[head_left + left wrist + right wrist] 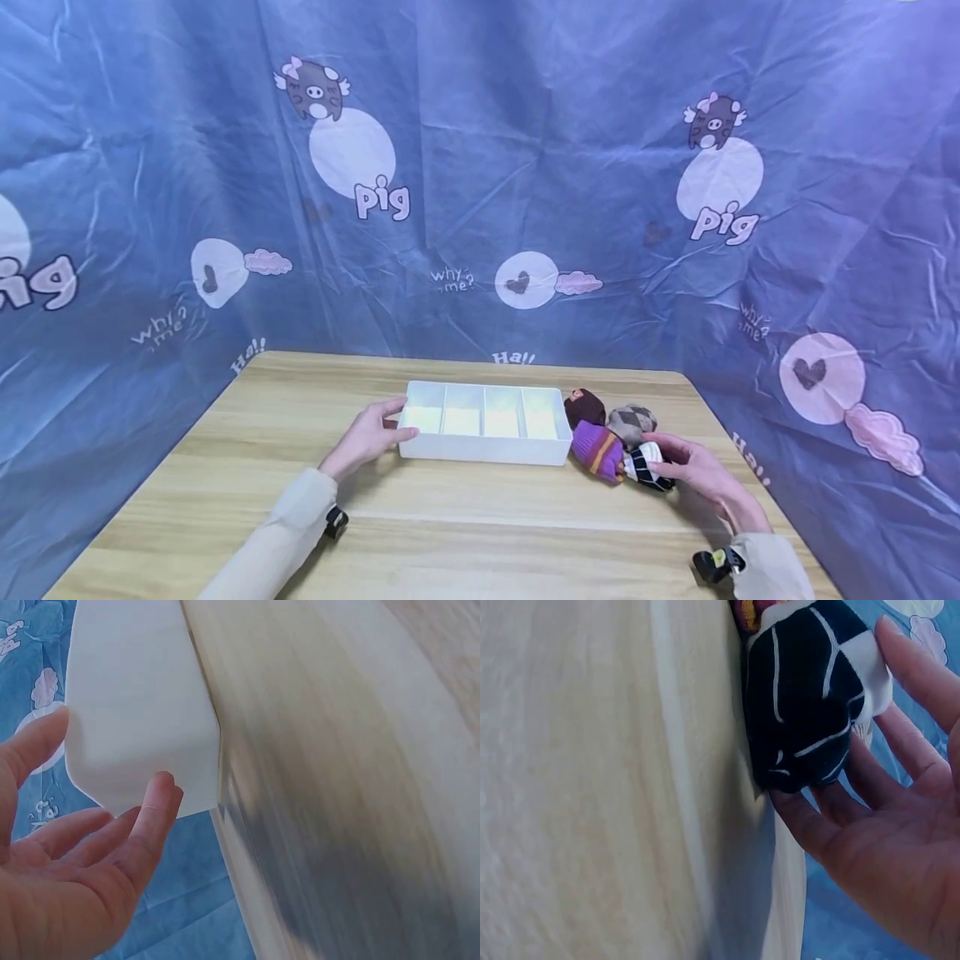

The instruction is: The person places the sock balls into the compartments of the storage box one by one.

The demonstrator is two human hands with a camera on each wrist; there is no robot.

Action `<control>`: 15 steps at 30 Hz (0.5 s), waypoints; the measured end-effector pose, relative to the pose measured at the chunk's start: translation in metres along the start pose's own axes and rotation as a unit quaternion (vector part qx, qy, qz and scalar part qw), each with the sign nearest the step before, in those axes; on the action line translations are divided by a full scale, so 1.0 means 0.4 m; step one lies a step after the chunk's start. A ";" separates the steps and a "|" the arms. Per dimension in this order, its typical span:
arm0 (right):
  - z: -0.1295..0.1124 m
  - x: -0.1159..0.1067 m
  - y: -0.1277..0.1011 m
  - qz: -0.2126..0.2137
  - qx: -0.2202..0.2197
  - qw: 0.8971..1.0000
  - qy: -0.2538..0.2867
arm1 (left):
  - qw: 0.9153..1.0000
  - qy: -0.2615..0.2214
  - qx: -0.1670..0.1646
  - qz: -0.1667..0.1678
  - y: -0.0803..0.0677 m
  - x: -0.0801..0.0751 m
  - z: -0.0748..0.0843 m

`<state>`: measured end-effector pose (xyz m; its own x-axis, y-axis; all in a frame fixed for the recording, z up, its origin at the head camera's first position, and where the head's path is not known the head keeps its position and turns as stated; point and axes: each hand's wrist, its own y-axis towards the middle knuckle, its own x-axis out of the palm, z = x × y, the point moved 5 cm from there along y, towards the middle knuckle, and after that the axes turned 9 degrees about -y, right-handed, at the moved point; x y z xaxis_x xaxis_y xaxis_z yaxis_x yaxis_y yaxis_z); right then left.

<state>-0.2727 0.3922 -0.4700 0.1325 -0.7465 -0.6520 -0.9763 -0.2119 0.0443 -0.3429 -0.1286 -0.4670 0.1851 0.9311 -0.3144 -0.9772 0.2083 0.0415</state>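
Across the far edge of your pale wood-grain table [487, 533], with its rounded far corners, hangs a creased blue cloth [480, 167] that also closes off both sides, printed with pigs, hearts, pink clouds and the words "pig", "why me?" and "Ha!!". Near the middle of that far half, a white box [483, 448], divided into four compartments in a row, sits lengthwise; your left hand [371, 437] grips its left end between thumb and fingers. Just beyond its right end, four rolled fabric bundles lie clustered: a dark maroon bundle [583, 408], a grey argyle bundle [632, 421], a striped purple bundle [596, 450] and, nearest you, a black-and-white bundle [802, 697]. Your right hand [701, 475] holds that last one, thumb and fingers curled about it, low over the wood, where a soft shadow falls.
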 end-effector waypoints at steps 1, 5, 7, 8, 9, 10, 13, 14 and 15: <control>0.001 0.002 0.000 -0.009 -0.009 1.000 0.000 | 1.000 -0.002 0.000 -0.002 0.000 0.000 0.001; 0.005 0.014 0.001 -0.050 -0.002 0.998 0.027 | 1.000 -0.007 -0.003 -0.005 -0.005 -0.001 0.000; 0.005 0.018 0.003 -0.066 0.003 0.997 0.038 | 1.000 -0.005 -0.005 -0.004 -0.008 -0.002 -0.001; 0.005 0.020 0.004 -0.068 0.010 0.997 0.042 | 1.000 -0.005 -0.005 -0.003 -0.008 -0.002 -0.001; 0.005 0.021 0.005 -0.069 0.016 0.996 0.047 | 1.000 -0.006 -0.006 -0.003 -0.008 -0.003 -0.001; 0.005 0.022 0.005 -0.068 0.021 0.996 0.051 | 1.000 -0.004 -0.003 -0.003 -0.008 -0.003 0.000; 0.006 0.024 0.005 -0.063 0.036 0.996 0.055 | 1.000 -0.013 -0.003 -0.004 -0.005 -0.001 0.000; 0.006 0.024 0.005 -0.060 0.040 0.996 0.057 | 1.000 -0.017 -0.001 -0.005 -0.004 0.000 0.001; 0.006 0.024 0.003 -0.058 0.043 0.996 0.058 | 1.000 -0.019 0.001 -0.005 -0.004 0.000 0.002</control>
<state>-0.2732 0.3863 -0.4779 0.2593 -0.7888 -0.5572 -0.9636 -0.2506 -0.0937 -0.3415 -0.1286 -0.4665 0.1983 0.9398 -0.2784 -0.9752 0.2177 0.0404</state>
